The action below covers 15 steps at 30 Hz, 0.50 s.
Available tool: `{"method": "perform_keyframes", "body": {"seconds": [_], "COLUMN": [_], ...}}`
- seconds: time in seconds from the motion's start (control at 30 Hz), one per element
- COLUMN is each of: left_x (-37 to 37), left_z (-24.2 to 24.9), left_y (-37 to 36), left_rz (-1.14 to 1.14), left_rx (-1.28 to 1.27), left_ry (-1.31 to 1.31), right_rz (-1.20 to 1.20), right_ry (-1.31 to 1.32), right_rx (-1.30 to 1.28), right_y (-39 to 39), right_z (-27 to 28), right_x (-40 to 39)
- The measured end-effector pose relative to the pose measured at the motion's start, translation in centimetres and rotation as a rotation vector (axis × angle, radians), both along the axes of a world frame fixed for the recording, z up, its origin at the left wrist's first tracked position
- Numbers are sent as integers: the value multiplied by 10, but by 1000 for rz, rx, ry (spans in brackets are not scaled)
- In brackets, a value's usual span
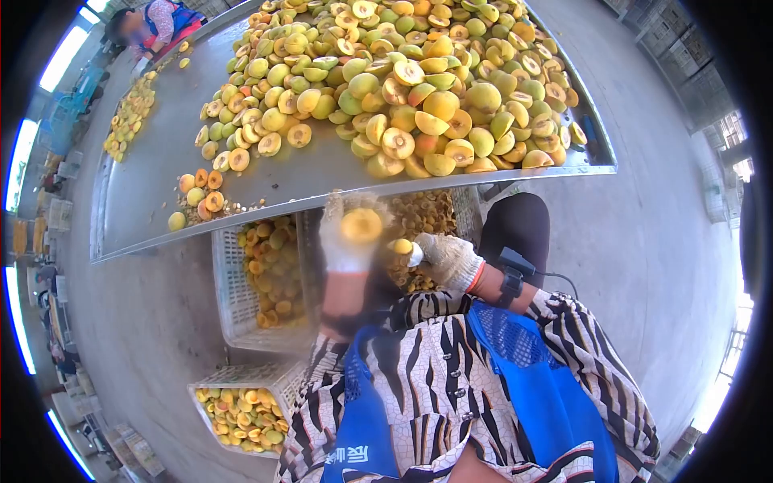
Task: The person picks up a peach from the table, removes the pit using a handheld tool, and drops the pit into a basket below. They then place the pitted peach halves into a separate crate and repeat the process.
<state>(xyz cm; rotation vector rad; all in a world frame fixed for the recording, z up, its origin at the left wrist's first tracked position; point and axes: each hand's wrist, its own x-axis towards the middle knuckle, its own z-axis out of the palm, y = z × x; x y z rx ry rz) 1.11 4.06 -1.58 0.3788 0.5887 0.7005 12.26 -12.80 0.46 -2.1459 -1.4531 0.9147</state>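
One broad metal table bore heaped fruit halves above slatted crates. Near its edge, the left grip, too blurred to tell how far closed, seemed to cradle a larger fruit half, probably light, firm but bruisable, slick where cut and best held by its skin; the right grip, nearly closed, pinched a small yellow piece.

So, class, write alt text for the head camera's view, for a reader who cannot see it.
A blurred left hand with a yellow fruit half and a right hand pinching a small yellow piece, both in whitish work gloves, beside a grey metal table heaped with halved yellow-green fruit. White plastic crates of fruit stand lower down.
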Motion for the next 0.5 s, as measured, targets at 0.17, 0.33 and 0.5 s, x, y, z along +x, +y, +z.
{"method": "perform_keyframes", "body": {"seconds": [0.17,0.33,0.5], "left_x": [-60,-81,-4], "left_z": [33,9,16], "left_y": [45,110,160], "left_rz": [466,445,113], "left_rx": [581,1230,1262], "left_ry": [689,1252,1298], "right_rz": [-59,-174,-186], "right_ry": [-80,48,144], "right_rx": [-16,3,64], "right_y": [4,9,7], "right_z": [-11,-15,-37], "right_x": [14,10,8]}}
